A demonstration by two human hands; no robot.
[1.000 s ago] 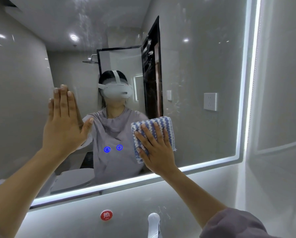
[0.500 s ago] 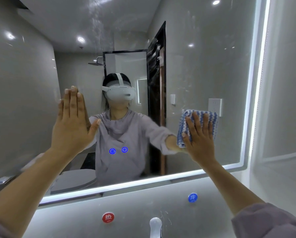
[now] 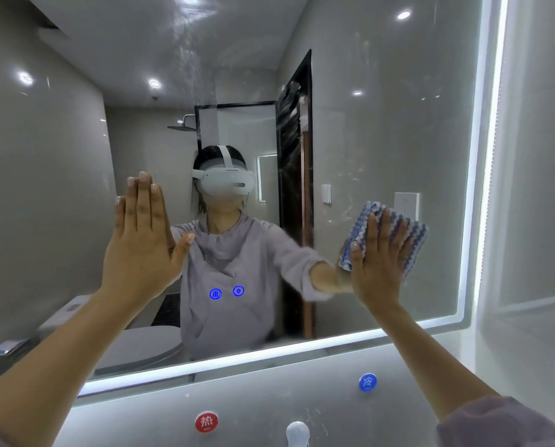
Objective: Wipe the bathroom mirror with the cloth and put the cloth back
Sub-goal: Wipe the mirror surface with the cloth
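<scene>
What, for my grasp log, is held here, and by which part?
The right hand presses the cloth against the mirror, flat fingers over its middle; the left hand holds nothing.

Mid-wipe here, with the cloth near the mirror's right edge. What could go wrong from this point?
1. The right hand presses the cloth with straight fingers rather than gripping it, so the cloth could slip and drop toward the tap.
2. The bare left hand looks flat on the mirror and may leave prints on the glass.
3. A pass across the blue touch icons might trigger them.
</scene>
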